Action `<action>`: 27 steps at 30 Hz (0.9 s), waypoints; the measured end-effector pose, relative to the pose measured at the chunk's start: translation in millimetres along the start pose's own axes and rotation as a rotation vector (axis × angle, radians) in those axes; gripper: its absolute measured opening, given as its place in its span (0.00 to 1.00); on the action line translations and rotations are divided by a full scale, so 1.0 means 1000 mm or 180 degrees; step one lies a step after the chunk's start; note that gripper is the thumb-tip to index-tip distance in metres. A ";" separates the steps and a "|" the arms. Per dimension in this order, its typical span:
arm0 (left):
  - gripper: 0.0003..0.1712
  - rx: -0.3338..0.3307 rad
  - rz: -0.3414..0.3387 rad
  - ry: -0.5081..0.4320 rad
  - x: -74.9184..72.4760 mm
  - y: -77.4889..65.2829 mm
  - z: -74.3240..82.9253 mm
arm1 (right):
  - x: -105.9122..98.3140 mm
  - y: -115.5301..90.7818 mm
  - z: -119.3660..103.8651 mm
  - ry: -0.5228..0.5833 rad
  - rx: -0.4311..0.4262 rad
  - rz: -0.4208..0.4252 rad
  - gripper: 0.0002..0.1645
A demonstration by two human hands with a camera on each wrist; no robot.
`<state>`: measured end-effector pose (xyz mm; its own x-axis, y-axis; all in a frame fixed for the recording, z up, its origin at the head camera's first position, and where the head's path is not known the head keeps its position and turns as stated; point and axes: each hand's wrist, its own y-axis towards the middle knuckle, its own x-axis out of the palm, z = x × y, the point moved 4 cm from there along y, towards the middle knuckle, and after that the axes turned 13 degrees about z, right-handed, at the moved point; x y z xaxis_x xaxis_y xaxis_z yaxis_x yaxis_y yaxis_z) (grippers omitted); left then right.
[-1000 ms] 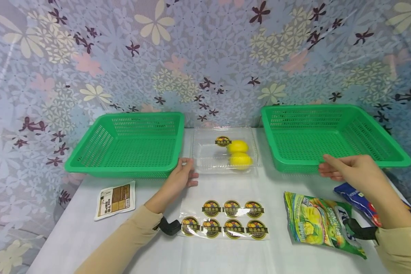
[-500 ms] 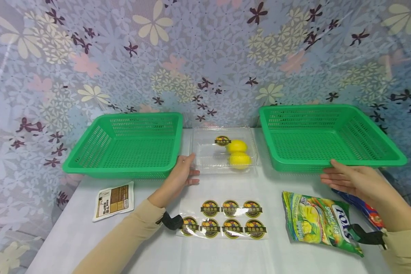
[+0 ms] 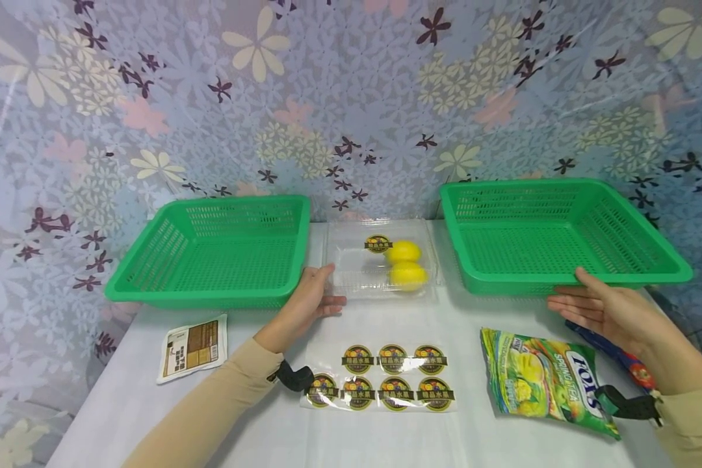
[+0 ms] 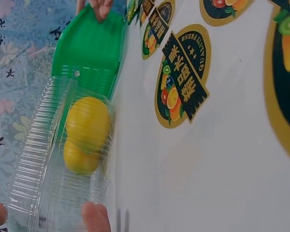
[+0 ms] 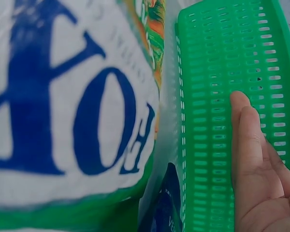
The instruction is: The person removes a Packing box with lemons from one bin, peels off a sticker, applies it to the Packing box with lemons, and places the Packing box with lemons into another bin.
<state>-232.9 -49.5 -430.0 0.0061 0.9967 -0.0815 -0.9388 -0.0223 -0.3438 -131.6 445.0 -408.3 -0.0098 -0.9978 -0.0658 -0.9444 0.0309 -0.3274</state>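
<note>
My left hand (image 3: 305, 300) is between the left green basket (image 3: 205, 294) and a clear plastic clamshell box (image 3: 353, 261), its thumb by the box's near-left corner. Its fingers are extended and grip nothing. Two lemons (image 3: 407, 277) lie inside the box under the lid, which bears a round fruit sticker (image 3: 378, 244). At the front of the right green basket (image 3: 520, 279), my right hand (image 3: 617, 317) has straight fingers against or close to the wall, with the thumb up at the rim. In the right wrist view those fingers (image 5: 251, 140) lie flat in front of the slotted wall.
A sheet of round stickers (image 3: 380, 377) lies on the white table (image 3: 386, 442). Right of it are a green candy bag (image 3: 544, 380) and a blue packet (image 3: 611, 354) partly under my right arm. A small brown-and-white packet (image 3: 193, 348) lies left. Floral cloth (image 3: 351, 97) hangs behind.
My right hand has shifted slightly right and down, its fingers straighter along the basket's front. The left hand stays by the box, its fingers a little further extended. The whole view has drifted slightly.
</note>
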 end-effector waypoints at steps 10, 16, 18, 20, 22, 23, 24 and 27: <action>0.38 -0.0041 0.0038 0.0024 0.004 0.001 0.004 | -0.001 0.000 -0.001 0.0027 0.0028 0.0102 0.27; 0.39 -0.0009 0.0066 0.0095 0.006 0.002 0.007 | -0.001 0.000 0.001 0.0145 0.0001 0.0048 0.28; 0.40 0.0008 0.0066 0.0092 0.007 0.003 0.007 | -0.002 0.000 0.002 0.0134 0.0009 0.0054 0.28; 0.40 0.0000 0.0069 0.0094 0.007 0.003 0.008 | -0.002 0.000 0.002 0.0086 0.0030 0.0078 0.27; 0.40 0.0000 0.0072 0.0092 0.008 0.002 0.008 | -0.002 0.001 0.003 0.0003 0.0052 0.0104 0.27; 0.41 0.0000 0.0077 0.0091 0.008 0.002 0.008 | -0.002 0.001 0.003 -0.0043 0.0059 0.0118 0.26; 0.40 0.0000 0.0077 0.0089 0.008 0.001 0.009 | -0.002 0.001 0.002 -0.0090 0.0060 0.0133 0.26; 0.41 0.0023 0.0085 0.0094 0.008 0.000 0.010 | -0.002 0.001 0.002 -0.0148 0.0057 0.0147 0.26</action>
<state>-236.2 -40.3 -420.9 -0.0088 0.9929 -0.1182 -0.9412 -0.0481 -0.3345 -131.7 447.1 -410.4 -0.0377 -0.9915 -0.1247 -0.9372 0.0784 -0.3398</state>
